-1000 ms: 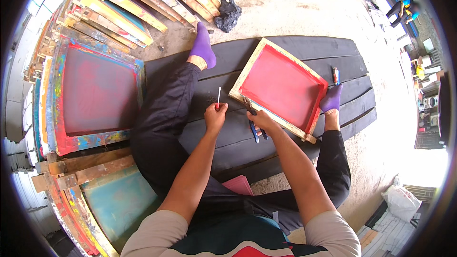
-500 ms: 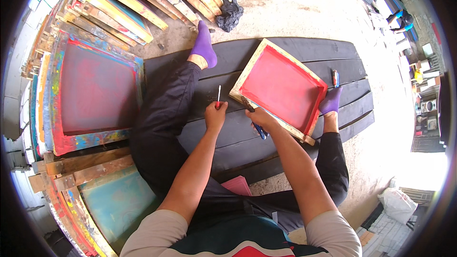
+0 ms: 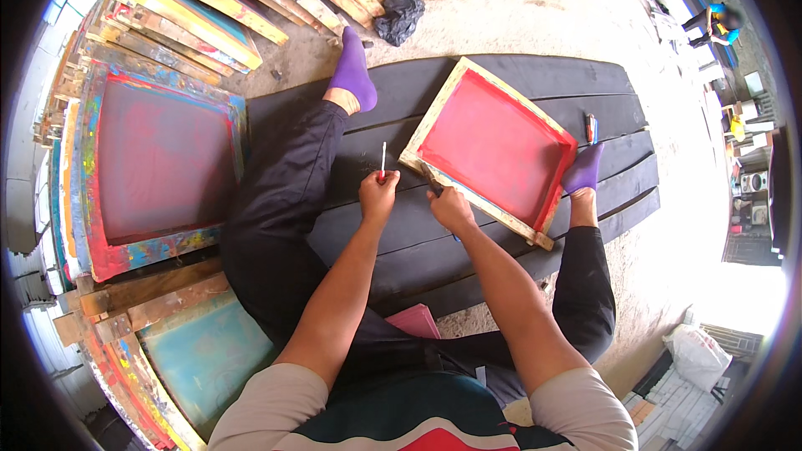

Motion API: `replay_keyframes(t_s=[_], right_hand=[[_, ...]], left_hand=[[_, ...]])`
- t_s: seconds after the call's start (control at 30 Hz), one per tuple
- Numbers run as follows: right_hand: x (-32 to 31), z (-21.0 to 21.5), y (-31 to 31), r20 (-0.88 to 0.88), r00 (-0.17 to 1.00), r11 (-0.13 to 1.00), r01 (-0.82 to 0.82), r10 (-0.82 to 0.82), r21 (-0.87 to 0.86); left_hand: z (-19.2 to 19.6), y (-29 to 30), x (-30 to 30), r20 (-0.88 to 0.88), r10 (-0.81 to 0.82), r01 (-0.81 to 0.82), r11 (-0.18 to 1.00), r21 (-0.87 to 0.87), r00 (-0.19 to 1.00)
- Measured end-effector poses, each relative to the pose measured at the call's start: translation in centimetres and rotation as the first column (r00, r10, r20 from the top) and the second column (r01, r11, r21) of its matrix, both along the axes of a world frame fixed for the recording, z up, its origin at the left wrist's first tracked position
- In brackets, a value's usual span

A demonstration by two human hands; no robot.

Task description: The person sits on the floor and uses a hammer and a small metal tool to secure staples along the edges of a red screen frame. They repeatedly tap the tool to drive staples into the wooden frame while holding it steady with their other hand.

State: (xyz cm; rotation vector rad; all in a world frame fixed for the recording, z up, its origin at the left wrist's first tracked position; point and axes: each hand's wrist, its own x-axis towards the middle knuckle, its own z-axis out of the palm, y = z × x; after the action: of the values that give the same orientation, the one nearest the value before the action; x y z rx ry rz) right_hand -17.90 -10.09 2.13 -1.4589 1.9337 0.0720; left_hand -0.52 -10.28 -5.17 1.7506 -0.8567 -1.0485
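Observation:
My left hand (image 3: pixel 378 196) is closed round a small screwdriver (image 3: pixel 383 156) with a red handle, its thin pale shaft pointing away from me. In my right hand (image 3: pixel 454 210) is a pair of pliers (image 3: pixel 429 174); the dark jaws stick out beyond my fingers, close to the frame's near edge. Most of the blue handles are hidden under that hand. A wooden screen-printing frame (image 3: pixel 432 111) with red-stained mesh (image 3: pixel 498 147) lies at a slant on the dark boards (image 3: pixel 359 252), just beyond my right hand. I cannot tell whether the jaws touch the wood.
My purple-socked feet (image 3: pixel 354 75) rest on the boards. A small red-and-blue object (image 3: pixel 591 129) lies by the right foot. Paint-stained frames (image 3: pixel 167 159) stand at left, more (image 3: pixel 200 12) at the back beside a black plastic bag (image 3: pixel 400 12). Another person (image 3: pixel 717 27) is far right.
My right hand has turned and shifted slightly left, so the pliers' blue handles, plain before, are nearly hidden. My left hand keeps the screwdriver in almost the same place.

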Motion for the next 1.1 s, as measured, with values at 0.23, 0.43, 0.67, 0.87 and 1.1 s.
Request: replay_keyframes(t_s=[0.23, 0.43, 0.67, 0.87, 1.1], right_hand=[[0.7, -0.9, 1.3, 0.038, 0.998, 0.993, 0.053, -0.05, -0.101], [-2.1, -4.9, 0.5, 0.131, 0.99, 0.983, -0.022, 0.046, -0.181], [-2.1, -0.8, 0.0, 0.405, 0.907, 0.989, 0.065, -0.114, 0.134], [-1.9, 0.4, -1.6, 0.396, 0.901, 0.963, 0.079, -0.179, 0.257], [0.0, 2.0, -2.0, 0.183, 0.97, 0.965, 0.113, -0.159, 0.236]], left_hand=[[1.3, 1.9, 1.0, -0.177, -0.021, 0.03, 0.998, 0.05, 0.984], [0.8, 1.8, 1.5, -0.109, 0.004, -0.003, 1.0, 0.005, 0.994], [4.1, 2.5, 0.2, -0.287, 0.0, 0.038, 0.991, 0.125, 0.958], [3.6, 1.9, 0.2, -0.349, -0.004, 0.041, 0.994, 0.098, 0.937], [2.7, 0.9, -0.8, -0.382, -0.002, 0.045, 0.994, 0.103, 0.924]])
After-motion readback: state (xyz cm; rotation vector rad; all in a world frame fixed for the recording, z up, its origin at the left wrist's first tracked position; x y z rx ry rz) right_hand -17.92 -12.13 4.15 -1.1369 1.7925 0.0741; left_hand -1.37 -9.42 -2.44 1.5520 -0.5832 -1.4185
